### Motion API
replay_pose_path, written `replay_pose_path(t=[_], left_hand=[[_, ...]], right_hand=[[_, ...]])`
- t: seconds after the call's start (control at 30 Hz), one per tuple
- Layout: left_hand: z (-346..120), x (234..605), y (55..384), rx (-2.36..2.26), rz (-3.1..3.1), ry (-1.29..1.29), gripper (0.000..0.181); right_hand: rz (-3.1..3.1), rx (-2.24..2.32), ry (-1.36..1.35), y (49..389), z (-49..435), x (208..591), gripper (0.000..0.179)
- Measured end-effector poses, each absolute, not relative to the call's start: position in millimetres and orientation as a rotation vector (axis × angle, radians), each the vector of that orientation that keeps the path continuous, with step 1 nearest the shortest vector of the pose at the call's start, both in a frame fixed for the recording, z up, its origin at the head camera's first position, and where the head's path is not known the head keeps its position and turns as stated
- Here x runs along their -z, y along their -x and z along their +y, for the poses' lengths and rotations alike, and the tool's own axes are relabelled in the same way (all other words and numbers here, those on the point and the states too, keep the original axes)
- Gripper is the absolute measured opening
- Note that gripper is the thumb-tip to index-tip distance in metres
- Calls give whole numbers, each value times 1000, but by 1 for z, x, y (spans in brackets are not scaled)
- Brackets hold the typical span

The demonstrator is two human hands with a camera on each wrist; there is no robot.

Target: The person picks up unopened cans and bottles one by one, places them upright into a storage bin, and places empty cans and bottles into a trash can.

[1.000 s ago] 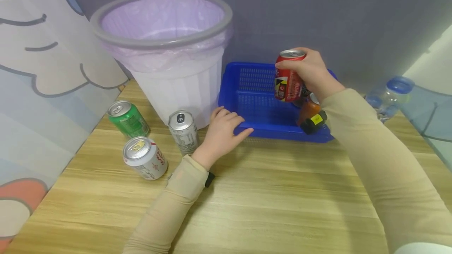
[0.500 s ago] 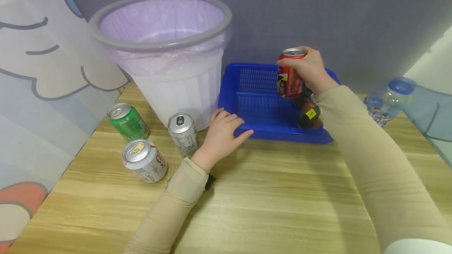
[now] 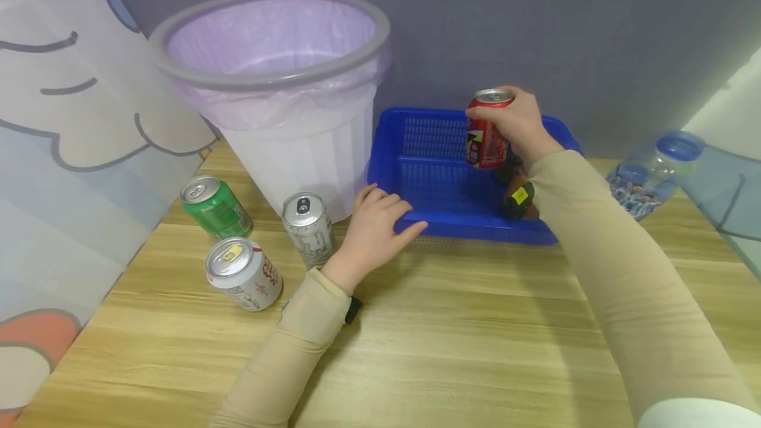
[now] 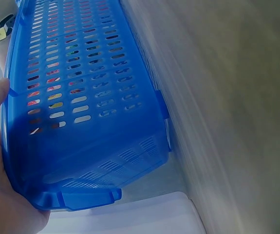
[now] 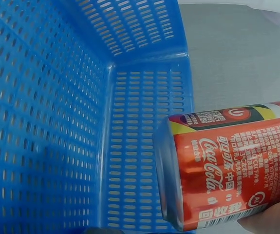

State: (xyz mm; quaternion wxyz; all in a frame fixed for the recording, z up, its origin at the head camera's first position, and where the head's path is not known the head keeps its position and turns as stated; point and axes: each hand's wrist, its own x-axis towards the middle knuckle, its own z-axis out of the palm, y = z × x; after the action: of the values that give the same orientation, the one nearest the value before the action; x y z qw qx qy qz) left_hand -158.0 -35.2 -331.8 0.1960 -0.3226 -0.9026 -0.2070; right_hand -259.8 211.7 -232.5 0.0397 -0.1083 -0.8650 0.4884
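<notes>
My right hand [image 3: 522, 121] grips a red Coca-Cola can [image 3: 487, 141] near its top, with the thumb across the front. The can is upright and held over the right part of a blue plastic basket [image 3: 428, 225]; the right wrist view shows its label and lower rim close up. My left hand [image 3: 374, 226] rests at the basket's front left corner, fingers loosely bent and thumb spread along the front rim. Right beside that hand stands a silver-grey can [image 3: 309, 230]. Under my right hand lies a dark cap with a yellow sticker [image 3: 518, 200] on an orange-brown item, partly hidden by my sleeve.
A white bin [image 3: 297, 144] with a lilac liner stands behind the left hand. Left of it are a green can [image 3: 217, 209] and a white can [image 3: 245, 276]. A clear jar [image 3: 654, 170] with a blue lid is at the right. A grey wall borders the wooden table.
The red can shifts slightly, rising a little and then lowering toward the basket. The capped item under my right hand has tipped inward into the basket. My left hand stays in place.
</notes>
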Motion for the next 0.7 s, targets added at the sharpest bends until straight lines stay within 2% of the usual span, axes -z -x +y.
replay_pose_path(t=[0.7], left_hand=[[-31,332,155,576,-2532,905,35]], right_hand=[[-2389,-1763,483,266,216,254,74]])
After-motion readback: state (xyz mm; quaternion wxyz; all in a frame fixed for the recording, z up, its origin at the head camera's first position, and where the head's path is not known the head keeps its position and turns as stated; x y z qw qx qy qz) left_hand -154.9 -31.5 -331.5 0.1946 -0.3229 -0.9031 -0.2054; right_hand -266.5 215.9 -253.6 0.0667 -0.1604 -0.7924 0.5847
